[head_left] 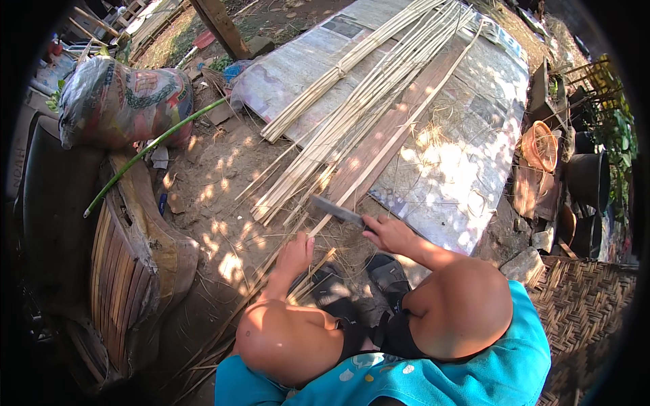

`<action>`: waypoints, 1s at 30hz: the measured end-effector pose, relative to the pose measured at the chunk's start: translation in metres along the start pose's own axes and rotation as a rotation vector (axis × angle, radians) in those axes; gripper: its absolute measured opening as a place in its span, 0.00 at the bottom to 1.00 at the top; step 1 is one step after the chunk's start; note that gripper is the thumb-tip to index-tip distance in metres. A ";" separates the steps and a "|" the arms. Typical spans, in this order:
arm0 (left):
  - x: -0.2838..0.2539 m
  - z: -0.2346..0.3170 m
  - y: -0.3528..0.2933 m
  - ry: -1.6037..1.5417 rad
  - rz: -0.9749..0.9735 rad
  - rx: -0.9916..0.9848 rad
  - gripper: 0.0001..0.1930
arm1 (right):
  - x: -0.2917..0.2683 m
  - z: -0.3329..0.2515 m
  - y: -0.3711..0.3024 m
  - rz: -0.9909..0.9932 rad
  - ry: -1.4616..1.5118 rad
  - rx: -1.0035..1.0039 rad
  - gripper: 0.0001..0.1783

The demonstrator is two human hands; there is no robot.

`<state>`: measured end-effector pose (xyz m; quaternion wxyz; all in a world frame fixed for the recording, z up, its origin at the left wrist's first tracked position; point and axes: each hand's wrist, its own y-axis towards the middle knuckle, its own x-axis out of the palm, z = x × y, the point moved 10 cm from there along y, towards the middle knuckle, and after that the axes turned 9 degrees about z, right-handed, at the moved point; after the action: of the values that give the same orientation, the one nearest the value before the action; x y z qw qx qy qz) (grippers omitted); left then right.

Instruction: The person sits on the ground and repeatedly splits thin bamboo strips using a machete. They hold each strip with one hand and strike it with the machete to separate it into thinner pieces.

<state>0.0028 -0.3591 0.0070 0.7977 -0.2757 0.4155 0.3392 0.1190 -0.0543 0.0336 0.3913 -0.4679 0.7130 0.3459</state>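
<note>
My right hand [391,234] is closed round the handle of a knife [336,210]. Its broad grey blade points left and lies on or just over a long pale bamboo strip [411,123]. Nearer to me, my left hand [295,256] is closed on the near end of that strip, with the thumb along it. From there the strip runs away over a brown wooden plank [381,139]. Left of the plank lies a pile of split bamboo strips [338,139], and beyond it a tied bundle of strips [352,70].
A worn printed sheet [467,149] lies under the bamboo. On the left are a stuffed sack [125,101], a green stalk [156,142] and a slatted wooden piece [122,277]. An orange basket [539,145], black pots [586,180] and a woven mat [575,311] are on the right.
</note>
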 end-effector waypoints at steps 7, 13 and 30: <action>0.015 -0.019 -0.031 0.109 -0.017 0.025 0.23 | -0.137 0.241 0.015 0.372 -0.273 0.491 0.17; 0.026 -0.034 -0.023 -0.267 -0.128 -0.155 0.29 | -0.003 -0.027 -0.027 -0.065 0.033 -0.070 0.21; 0.005 -0.057 -0.085 0.071 -0.161 -0.269 0.24 | -0.042 0.092 0.004 0.235 -0.059 0.165 0.19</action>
<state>0.0433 -0.4515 -0.0127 0.7629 -0.4244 0.3708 0.3168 0.1479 0.0426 0.0288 0.4062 -0.3372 0.7769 0.3431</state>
